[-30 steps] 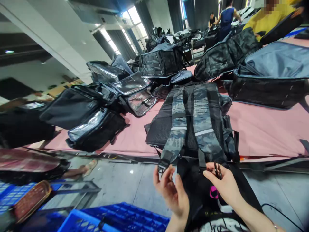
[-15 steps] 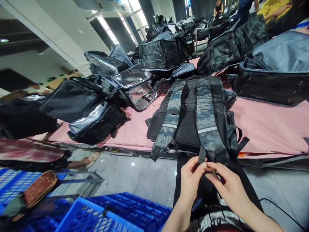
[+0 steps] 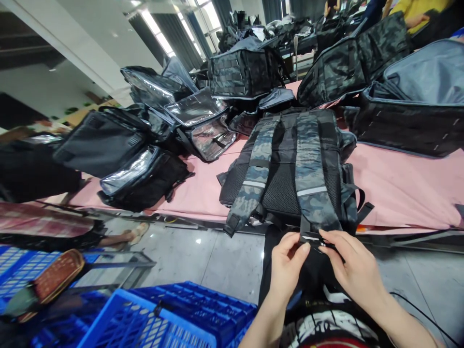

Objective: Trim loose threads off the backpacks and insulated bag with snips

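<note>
A black-and-grey camouflage backpack (image 3: 281, 193) lies back side up at the table's near edge. Its right-hand shoulder strap (image 3: 311, 164) runs down toward me and hangs over the edge. At that strap's lower end, my left hand (image 3: 288, 263) pinches a black webbing strap (image 3: 307, 232) between thumb and fingers. Close beside it, my right hand (image 3: 350, 256) is closed on the webbing and a small dark piece at its end, mostly hidden by the fingers. The other shoulder strap (image 3: 253, 188) lies loose, its end over the edge.
Several open bags with silvery lining (image 3: 197, 113) stand on the pink-covered table (image 3: 395, 193) to the left. An open camouflage bag (image 3: 409, 121) sits to the right. Blue plastic crates (image 3: 174, 314) are on the floor at lower left. Other people are at the back and left.
Both hands have shifted slightly, and my right hand has moved up and right, drawing apart from the left. The webbing between them now runs sideways. The backpack stays in place.
</note>
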Demonstrator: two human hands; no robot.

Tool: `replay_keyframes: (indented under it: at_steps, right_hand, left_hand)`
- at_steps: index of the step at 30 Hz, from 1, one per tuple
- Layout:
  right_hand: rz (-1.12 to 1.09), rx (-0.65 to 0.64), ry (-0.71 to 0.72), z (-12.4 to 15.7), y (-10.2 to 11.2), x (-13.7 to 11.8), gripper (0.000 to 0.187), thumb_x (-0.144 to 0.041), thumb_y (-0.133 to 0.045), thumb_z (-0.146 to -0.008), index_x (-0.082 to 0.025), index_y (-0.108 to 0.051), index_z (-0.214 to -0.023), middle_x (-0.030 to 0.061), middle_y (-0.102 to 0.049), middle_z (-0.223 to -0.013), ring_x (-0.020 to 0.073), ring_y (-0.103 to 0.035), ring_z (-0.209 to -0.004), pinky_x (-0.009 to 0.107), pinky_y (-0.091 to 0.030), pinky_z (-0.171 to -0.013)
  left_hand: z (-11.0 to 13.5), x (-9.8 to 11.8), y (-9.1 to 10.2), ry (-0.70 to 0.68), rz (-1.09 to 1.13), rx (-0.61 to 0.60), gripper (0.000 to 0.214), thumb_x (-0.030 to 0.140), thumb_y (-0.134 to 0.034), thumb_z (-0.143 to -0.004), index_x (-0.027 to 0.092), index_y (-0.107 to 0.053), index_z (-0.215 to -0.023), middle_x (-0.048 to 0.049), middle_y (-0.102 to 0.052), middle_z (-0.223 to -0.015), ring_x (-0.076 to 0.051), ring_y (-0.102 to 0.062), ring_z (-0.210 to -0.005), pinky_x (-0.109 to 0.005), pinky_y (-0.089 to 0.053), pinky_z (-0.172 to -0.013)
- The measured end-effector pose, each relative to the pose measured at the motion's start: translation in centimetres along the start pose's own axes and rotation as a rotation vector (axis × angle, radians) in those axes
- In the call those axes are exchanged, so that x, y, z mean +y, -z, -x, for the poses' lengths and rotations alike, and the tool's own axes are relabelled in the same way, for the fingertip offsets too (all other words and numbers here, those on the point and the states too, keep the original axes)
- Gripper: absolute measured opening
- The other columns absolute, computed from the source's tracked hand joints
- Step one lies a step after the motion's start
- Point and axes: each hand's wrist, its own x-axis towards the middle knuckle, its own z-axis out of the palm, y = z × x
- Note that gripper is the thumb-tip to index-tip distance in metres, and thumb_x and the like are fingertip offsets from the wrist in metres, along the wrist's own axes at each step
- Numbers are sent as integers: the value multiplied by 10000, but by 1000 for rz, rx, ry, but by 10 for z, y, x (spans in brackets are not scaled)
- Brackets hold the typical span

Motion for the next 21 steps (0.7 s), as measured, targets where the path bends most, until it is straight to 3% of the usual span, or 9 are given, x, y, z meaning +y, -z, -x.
replay_keyframes:
  at_steps: [8, 12, 17, 21]
  right_hand:
    - [-91, 12, -63, -1, 6, -3, 173, -191, -508, -892, -169, -574, -1050, 52, -622, -955, 147, -589, -874, 271, -478, -774]
    - [-74, -48, -52, -4, 5, -2, 166, -197, -491, -897, -181, -579, -1037, 52, -632, -951, 155, -600, -852, 288, -485, -762]
    - [-168, -22, -121, -6, 7, -3, 162, -201, -502, -884, -198, -589, -1021, 36, -632, -927, 144, -609, -837, 262, -495, -754]
    - [-192, 28, -224, -4, 7, -3, 201, -221, -528, -877, -203, -570, -1072, 42, -610, -977, 135, -603, -852, 229, -498, -739]
  left_hand:
    - [-1, -1, -1, -37, -74, 21, 187, 279, -586, -821, 146, -668, -924, -63, -598, -925, -157, -556, -880, -254, -440, -805]
    - [1, -1, -4, -46, -117, 26, 196, 287, -569, -830, 141, -655, -928, -66, -607, -932, -154, -560, -877, -254, -444, -810]
    - [5, -9, -2, -63, -195, 182, 377, 300, -628, -788, 172, -528, -1128, -57, -618, -964, -152, -582, -880, -259, -459, -804]
    - [6, -13, 4, -146, -398, 285, 316, 317, -658, -760, 175, -606, -1038, -78, -631, -1005, -172, -585, -912, -288, -452, -855]
